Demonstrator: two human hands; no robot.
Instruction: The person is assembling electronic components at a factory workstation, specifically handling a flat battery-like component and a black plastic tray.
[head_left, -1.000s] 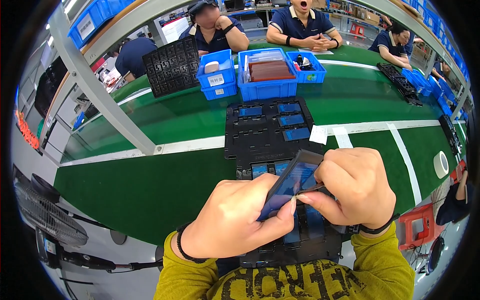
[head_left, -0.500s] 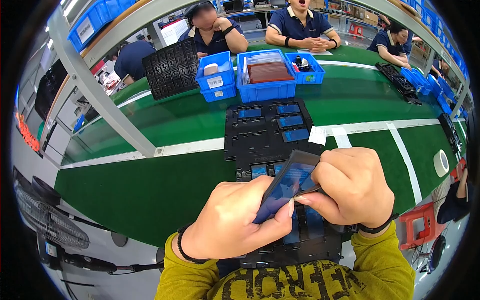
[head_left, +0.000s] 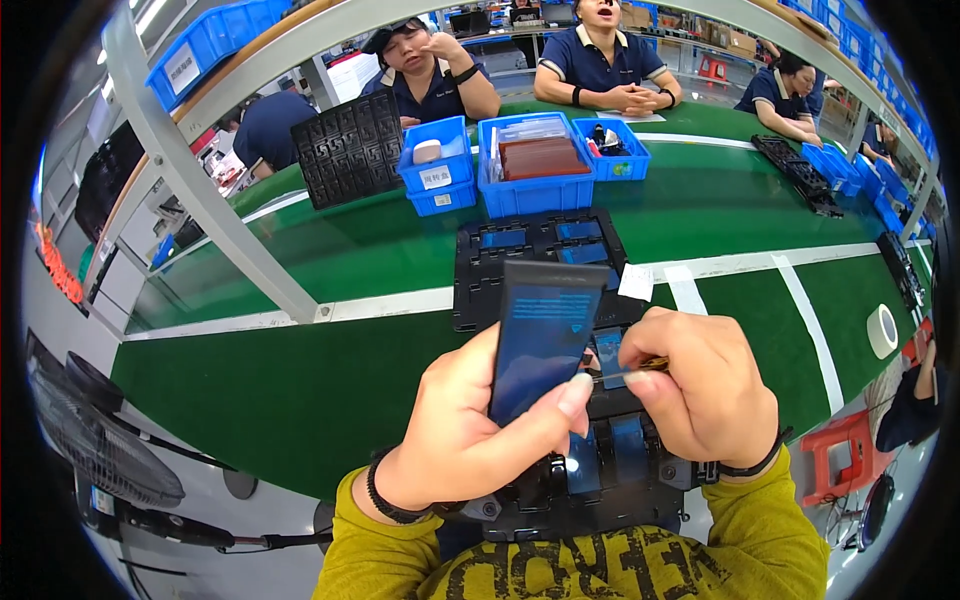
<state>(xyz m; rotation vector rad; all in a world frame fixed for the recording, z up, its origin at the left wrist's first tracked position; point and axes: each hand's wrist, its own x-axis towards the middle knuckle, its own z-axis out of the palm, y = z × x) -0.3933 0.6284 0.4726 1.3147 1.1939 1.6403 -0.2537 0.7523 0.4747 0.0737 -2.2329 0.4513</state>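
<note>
In my left hand [head_left: 485, 420] I grip a flat, dark blue battery [head_left: 548, 335] with a black upper edge and light print. The thumb lies along its right side. My right hand [head_left: 705, 385] is closed in a pinch just right of the battery. Between its thumb and forefinger is a thin strip with a gold-coloured part [head_left: 654, 364]. The strip reaches toward my left thumb; whether it joins the battery I cannot tell. Beneath both hands lies a black tray [head_left: 540, 505] with blue batteries [head_left: 630, 447] in its slots. A farther black tray [head_left: 475, 285] also holds several.
Blue bins [head_left: 535, 195] stand beyond the trays, beside an upright black tray [head_left: 350, 150]. A grey post [head_left: 215, 185] rises at left. A tape roll [head_left: 882, 331] lies at right on the green table [head_left: 280, 400]. Several people sit across the table.
The battery has turned from a slant to nearly upright, its face now toward me. My right fingers have drawn slightly away from its edge, and the strip between the hands now shows.
</note>
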